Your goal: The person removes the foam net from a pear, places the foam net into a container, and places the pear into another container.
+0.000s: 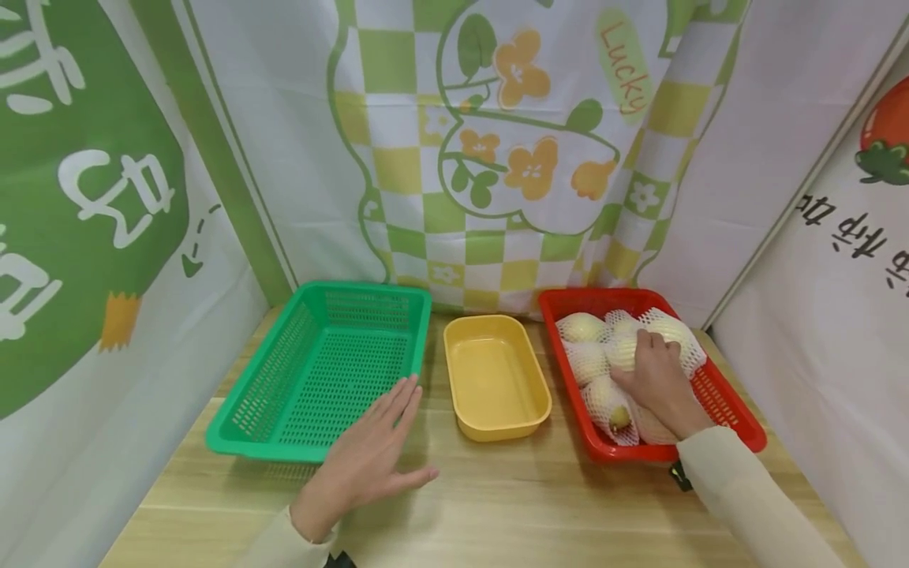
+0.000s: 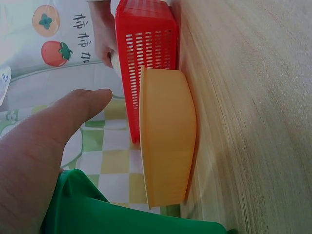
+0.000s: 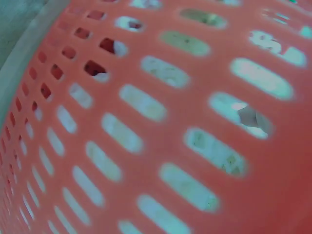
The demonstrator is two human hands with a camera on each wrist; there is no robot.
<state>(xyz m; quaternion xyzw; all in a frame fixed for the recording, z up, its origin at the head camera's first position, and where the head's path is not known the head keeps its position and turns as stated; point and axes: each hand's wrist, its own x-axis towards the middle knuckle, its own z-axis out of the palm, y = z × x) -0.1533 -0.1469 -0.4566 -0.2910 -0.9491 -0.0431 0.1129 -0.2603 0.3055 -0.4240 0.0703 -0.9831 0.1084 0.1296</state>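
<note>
A: Where do we have the fruit, and how are the hands?

B: We find the pale fruit (image 1: 623,349) in its white foam net (image 1: 619,319), inside the red basket (image 1: 618,453) among other netted pieces (image 1: 585,363). The right hand (image 1: 660,383) has fingers and thumb curled round it from above; we cannot make out every fingertip, and the right wrist view shows mostly the basket's slotted wall (image 3: 163,129).

A: And the left?

B: The left hand (image 1: 372,457) is at the near right corner of the green basket (image 1: 284,452), fingers straight and close together, thumb spread, nothing held. Whether it touches the rim, we cannot tell.

A: How would we expect the fruit to handle?

B: We'd judge it firm, fairly heavy and easily bruised. The net looks soft — it should cushion our grip, but could slip over the skin if we pinched mesh alone.

A: So where do we take hold?

B: Round the widest part, net and fruit together — snug, without squeezing.
</note>
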